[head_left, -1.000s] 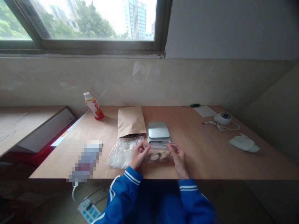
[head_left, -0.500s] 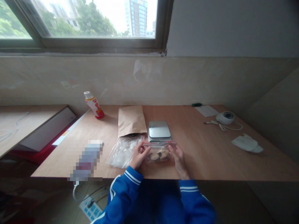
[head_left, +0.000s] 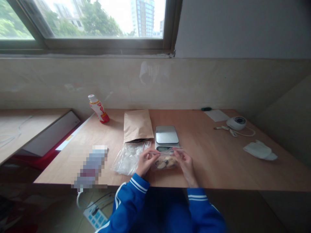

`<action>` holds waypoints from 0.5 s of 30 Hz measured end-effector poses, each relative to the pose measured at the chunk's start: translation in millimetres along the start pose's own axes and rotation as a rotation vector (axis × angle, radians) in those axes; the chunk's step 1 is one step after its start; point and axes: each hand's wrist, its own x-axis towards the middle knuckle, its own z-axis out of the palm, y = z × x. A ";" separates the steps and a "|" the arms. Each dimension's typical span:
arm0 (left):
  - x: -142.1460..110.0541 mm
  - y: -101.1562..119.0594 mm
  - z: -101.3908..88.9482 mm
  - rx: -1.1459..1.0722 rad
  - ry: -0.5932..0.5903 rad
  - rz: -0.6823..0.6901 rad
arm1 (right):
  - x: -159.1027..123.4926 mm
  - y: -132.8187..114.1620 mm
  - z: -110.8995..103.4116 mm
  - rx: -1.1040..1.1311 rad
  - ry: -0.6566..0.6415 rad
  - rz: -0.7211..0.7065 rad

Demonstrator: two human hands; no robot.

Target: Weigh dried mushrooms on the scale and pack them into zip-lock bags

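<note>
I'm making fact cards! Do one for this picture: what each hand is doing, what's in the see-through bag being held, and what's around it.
Left hand: pinching the left end of the clear bag's top
Right hand: pinching its right end
Inside: tan and dark pieces; too blurry to name
Behind it: silver-topped scale
Left of the scale: brown paper bag
Far left: red-and-white bottle
Far right: white dome-shaped device with a cable
Sleeves: blue, white stripes

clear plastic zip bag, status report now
Left hand, right hand: both pinching upper edge. Clear plastic zip bag: tan and dark pieces inside. Silver-topped rectangular scale just beyond.
</note>
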 end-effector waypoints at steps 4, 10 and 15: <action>0.5 -0.3 -1.1 0.017 -0.002 0.094 | -0.6 -3.4 3.3 -0.012 0.036 -0.010; -0.3 0.4 0.6 0.005 0.088 -0.015 | 0.6 1.7 8.2 0.043 0.037 0.012; 1.0 0.9 2.4 -0.001 0.096 -0.112 | 0.5 7.9 11.1 0.029 0.066 -0.051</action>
